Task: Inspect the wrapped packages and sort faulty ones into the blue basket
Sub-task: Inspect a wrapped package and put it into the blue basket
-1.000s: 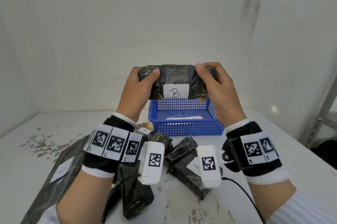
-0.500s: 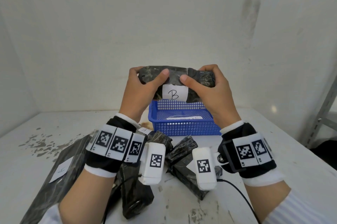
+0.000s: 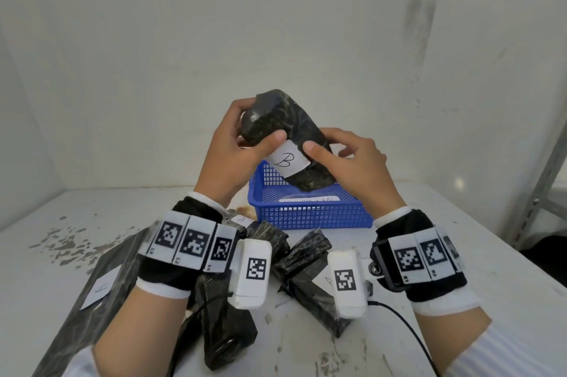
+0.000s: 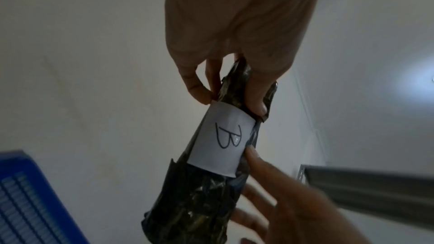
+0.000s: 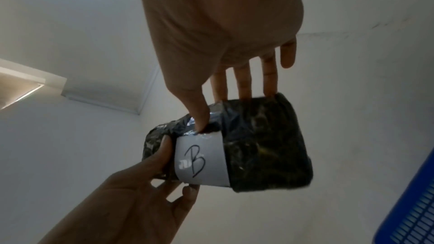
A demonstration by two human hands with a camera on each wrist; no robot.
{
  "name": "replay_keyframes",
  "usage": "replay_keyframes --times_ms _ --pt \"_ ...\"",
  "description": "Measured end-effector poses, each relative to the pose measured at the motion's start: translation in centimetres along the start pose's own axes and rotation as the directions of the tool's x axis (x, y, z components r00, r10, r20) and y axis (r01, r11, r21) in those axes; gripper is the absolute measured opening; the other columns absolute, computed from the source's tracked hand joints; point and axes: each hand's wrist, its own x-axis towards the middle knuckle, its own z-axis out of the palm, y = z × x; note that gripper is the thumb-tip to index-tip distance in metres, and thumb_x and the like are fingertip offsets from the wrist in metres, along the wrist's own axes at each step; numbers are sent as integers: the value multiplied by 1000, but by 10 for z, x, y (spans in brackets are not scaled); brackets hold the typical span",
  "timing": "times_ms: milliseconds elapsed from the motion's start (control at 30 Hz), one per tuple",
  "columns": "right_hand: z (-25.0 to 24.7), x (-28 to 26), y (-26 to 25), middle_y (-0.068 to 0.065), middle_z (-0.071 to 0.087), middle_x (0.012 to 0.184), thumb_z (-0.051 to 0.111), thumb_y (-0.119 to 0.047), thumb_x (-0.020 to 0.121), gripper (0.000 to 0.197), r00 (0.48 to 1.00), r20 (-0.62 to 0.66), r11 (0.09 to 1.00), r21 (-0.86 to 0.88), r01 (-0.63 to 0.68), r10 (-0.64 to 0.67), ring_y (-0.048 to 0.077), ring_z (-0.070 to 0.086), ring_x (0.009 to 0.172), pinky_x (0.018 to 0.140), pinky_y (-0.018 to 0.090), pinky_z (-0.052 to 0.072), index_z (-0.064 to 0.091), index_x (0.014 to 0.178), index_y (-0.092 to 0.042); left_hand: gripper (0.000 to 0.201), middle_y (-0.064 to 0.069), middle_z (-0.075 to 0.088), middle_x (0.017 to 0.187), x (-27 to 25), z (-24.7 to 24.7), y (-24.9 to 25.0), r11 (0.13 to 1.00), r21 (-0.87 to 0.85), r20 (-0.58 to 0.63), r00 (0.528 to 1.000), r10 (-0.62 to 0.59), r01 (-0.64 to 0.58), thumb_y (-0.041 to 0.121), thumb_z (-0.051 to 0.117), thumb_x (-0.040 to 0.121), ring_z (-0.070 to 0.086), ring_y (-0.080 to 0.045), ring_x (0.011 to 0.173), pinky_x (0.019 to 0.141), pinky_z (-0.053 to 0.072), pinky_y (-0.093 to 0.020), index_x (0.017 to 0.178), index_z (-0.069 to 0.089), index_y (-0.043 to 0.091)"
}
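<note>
A package wrapped in black plastic (image 3: pixel 302 131) with a white label marked B (image 3: pixel 287 160) is held in the air above the blue basket (image 3: pixel 306 214). It is tilted, its left end up. My left hand (image 3: pixel 260 131) grips the raised end, thumb at the front. My right hand (image 3: pixel 328 148) pinches the package beside the label, thumb in front and fingers behind. The left wrist view shows the package (image 4: pixel 199 201) end-on below the left fingers. In the right wrist view the right thumb presses the wrap just above the label (image 5: pixel 202 162).
The basket holds a white slip (image 3: pixel 308 201). On the white table (image 3: pixel 460 254) below my wrists lie several small black-wrapped packages (image 3: pixel 302 257) and one large flat package (image 3: pixel 92 300) with a label at the left. A metal shelf upright (image 3: pixel 546 180) stands at the right.
The package has turned from level to tilted, its left end raised and its right end dropped toward the basket. My right hand has slid in from the right end to beside the label.
</note>
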Motion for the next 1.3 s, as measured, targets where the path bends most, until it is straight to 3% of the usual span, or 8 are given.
replay_keyframes --times_ms 100,200,533,700,900,1000,1167,1300 --pt "-1 -3 -10 -14 66 116 60 -41 98 33 998 -3 981 185 66 -66 5 55 70 68 19 49 62 131 -38 60 5 65 107 -3 3 -2 997 77 -1 1000 30 -30 10 81 75 65 0 82 66 51 -16 121 47 28" --pt "2 -5 -20 -7 66 118 61 -38 97 36 994 91 924 381 19 -58 10 62 62 55 20 49 58 133 -38 64 6 64 113 -6 9 -4 990 131 19 998 59 -61 11 85 70 66 -6 91 72 53 -17 123 50 24" --pt "-4 -2 -13 4 67 112 66 -23 94 35 991 106 885 466 22 -81 12 70 74 67 24 56 60 128 -23 35 8 62 112 -8 10 5 999 37 119 992 28 -33 18 58 96 66 0 80 71 51 -17 131 55 17" --pt "-5 -3 -15 7 66 117 70 -17 92 34 989 89 882 467 63 -118 11 70 82 71 24 58 61 125 -18 28 2 68 115 -6 12 3 998 59 67 998 18 -22 21 59 96 69 -11 88 76 54 -22 123 61 16" --pt "-4 -3 -18 -7 66 98 68 -14 94 22 987 68 880 464 97 -145 2 69 83 72 21 57 63 116 -11 15 5 69 105 -7 13 5 996 77 35 999 34 -37 23 60 95 69 -13 92 84 55 -29 108 65 17" --pt "-3 -3 -19 -5 67 95 63 -18 97 9 988 55 872 478 101 -145 -1 66 80 71 18 53 64 103 -11 32 4 68 92 -9 15 10 999 -31 15 999 -37 38 32 52 97 68 -3 79 69 55 -22 103 65 4" --pt "2 -3 -13 4 65 124 67 -10 92 14 979 78 895 423 138 -188 11 62 88 77 22 53 67 87 -22 53 -11 72 96 0 13 9 945 -123 58 952 -299 304 43 58 92 72 -17 85 73 57 -26 108 61 -7" --pt "5 -8 -12 -11 53 139 65 -23 89 13 974 74 890 426 162 -213 11 62 110 87 26 55 67 99 -31 48 -17 71 100 -1 11 6 903 -215 9 925 -380 373 11 71 86 70 -23 82 75 58 -31 125 47 -3"
